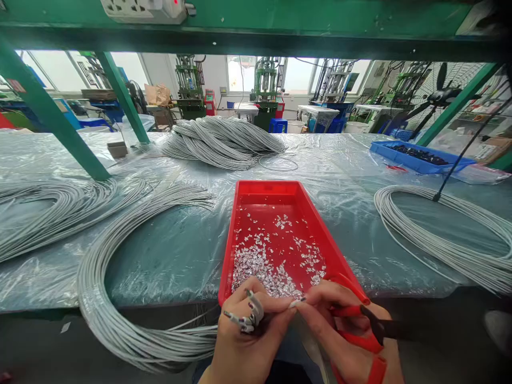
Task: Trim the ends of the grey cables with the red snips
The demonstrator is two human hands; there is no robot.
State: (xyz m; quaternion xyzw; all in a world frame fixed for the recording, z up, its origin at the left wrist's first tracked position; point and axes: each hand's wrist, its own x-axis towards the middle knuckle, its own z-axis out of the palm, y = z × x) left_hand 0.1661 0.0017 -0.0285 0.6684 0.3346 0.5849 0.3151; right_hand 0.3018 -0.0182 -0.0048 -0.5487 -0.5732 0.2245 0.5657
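Close in front of me, my left hand (250,341) is closed round grey cables, with several short stripped cable ends (248,316) poking out between its fingers. The curved cable bundle (106,304) runs from the left toward this hand. Thumb and forefinger of my left hand meet my right hand (340,322) at one small white cable end (296,303), which both pinch. My right hand also keeps red-handled pliers (358,328) in its palm, the dark head pointing right. Both hands are at the near edge of a red tray (227,256), where silvery foil scraps (256,261) lie.
A big cable heap (224,141) lies at the back of the plastic-covered table (180,234). Coils rest at left (52,218) and right (440,229). A blue tray (420,157) holds black parts. Green posts (60,112) and a beam (280,21) frame the bench.
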